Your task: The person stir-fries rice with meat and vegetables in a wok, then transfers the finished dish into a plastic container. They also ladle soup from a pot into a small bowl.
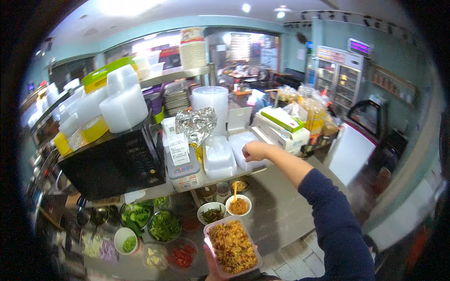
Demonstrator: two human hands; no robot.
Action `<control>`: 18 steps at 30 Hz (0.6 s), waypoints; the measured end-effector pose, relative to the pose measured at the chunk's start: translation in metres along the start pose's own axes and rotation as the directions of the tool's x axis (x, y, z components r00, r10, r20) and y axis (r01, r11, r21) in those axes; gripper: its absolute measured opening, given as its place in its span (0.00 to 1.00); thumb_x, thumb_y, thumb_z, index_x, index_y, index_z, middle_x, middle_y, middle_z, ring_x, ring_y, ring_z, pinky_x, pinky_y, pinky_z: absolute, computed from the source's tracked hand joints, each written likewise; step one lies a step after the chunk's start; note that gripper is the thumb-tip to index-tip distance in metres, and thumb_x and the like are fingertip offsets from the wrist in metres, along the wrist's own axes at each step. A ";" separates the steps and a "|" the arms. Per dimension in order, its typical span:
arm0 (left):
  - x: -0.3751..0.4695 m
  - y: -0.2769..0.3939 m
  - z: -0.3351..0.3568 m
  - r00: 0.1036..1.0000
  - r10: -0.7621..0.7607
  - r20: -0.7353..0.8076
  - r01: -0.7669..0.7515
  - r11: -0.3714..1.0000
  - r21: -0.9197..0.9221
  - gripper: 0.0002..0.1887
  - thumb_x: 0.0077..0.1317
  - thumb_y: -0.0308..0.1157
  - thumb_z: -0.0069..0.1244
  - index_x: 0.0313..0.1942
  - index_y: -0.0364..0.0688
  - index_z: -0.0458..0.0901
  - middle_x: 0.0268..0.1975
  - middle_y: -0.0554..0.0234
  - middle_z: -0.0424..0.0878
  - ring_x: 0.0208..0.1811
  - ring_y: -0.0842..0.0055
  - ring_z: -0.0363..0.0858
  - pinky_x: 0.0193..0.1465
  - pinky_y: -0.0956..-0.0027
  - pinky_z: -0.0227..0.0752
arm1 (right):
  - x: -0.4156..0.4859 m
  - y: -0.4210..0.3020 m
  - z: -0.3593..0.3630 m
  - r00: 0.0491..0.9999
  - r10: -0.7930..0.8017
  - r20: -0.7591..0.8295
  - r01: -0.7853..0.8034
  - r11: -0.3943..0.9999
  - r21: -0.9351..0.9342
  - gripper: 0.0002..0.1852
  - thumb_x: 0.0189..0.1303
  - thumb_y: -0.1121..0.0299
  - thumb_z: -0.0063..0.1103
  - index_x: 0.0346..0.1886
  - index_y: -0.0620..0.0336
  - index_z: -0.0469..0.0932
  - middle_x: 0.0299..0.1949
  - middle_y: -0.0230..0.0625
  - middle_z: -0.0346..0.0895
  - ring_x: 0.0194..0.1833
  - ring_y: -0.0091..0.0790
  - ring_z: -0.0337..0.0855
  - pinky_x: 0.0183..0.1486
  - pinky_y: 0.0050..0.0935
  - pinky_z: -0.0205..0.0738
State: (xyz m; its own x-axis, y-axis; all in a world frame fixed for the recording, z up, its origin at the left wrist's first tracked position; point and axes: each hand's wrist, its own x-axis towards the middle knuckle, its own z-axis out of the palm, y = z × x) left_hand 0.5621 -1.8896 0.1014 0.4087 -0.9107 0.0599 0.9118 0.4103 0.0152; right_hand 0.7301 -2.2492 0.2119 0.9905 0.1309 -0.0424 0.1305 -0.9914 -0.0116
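My left hand (211,264) holds a clear plastic takeaway box (258,258) of fried rice (232,246) from below, low in the head view. The box has no lid on it. My right arm stretches forward to the shelf, where my right hand (256,151), its fingers curled, is over a stack of clear plastic lids (239,142). Whether those fingers grip a lid is hidden. Left of it stand nested clear plastic containers (219,161). Beyond the rice box are a white bowl of orange-brown shredded food (238,206) with a spoon, and a bowl of chopped greens (212,213).
A receipt printer (182,168) with a printed slip and crumpled foil (197,123) occupy the shelf. Cartons (281,130) stand to the right. Bowls of leafy greens (165,226) and chopped red food (182,254) cover the counter's left side. Stacked tubs (123,105) rise at left.
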 end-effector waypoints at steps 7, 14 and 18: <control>0.069 -0.033 -0.008 0.981 0.178 -0.081 -0.156 0.961 0.226 0.52 0.50 0.74 0.42 0.68 0.49 0.51 0.64 0.48 0.63 0.62 0.43 0.64 0.60 0.38 0.63 | -0.042 0.002 -0.027 0.769 -0.133 -0.626 0.321 0.926 0.197 0.06 0.55 0.74 0.55 0.33 0.64 0.69 0.44 0.49 0.70 0.47 0.50 0.70 0.48 0.39 0.66; 0.100 -0.042 0.005 0.969 0.234 0.079 -0.246 0.934 0.260 0.45 0.58 0.71 0.34 0.67 0.49 0.54 0.65 0.50 0.61 0.64 0.54 0.65 0.62 0.45 0.64 | -0.257 -0.121 0.047 0.513 -0.421 -0.748 0.494 0.857 -0.144 0.07 0.48 0.69 0.59 0.28 0.56 0.70 0.53 0.40 0.73 0.53 0.45 0.72 0.52 0.47 0.69; 0.097 -0.062 0.001 0.953 0.304 -0.006 -0.279 0.880 0.385 0.45 0.60 0.72 0.27 0.67 0.47 0.53 0.65 0.53 0.61 0.64 0.59 0.64 0.65 0.49 0.59 | -0.291 -0.165 0.072 0.685 -0.318 -0.656 0.400 0.916 -0.026 0.06 0.48 0.68 0.60 0.26 0.50 0.71 0.52 0.30 0.75 0.52 0.41 0.72 0.53 0.45 0.69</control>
State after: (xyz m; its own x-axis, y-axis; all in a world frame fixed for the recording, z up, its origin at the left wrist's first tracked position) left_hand 0.5456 -2.0036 0.1068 0.6672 -0.7428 0.0558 0.6735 0.6334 0.3810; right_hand 0.4176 -2.1234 0.1540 0.6652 0.4006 0.6301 0.5173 -0.8558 -0.0020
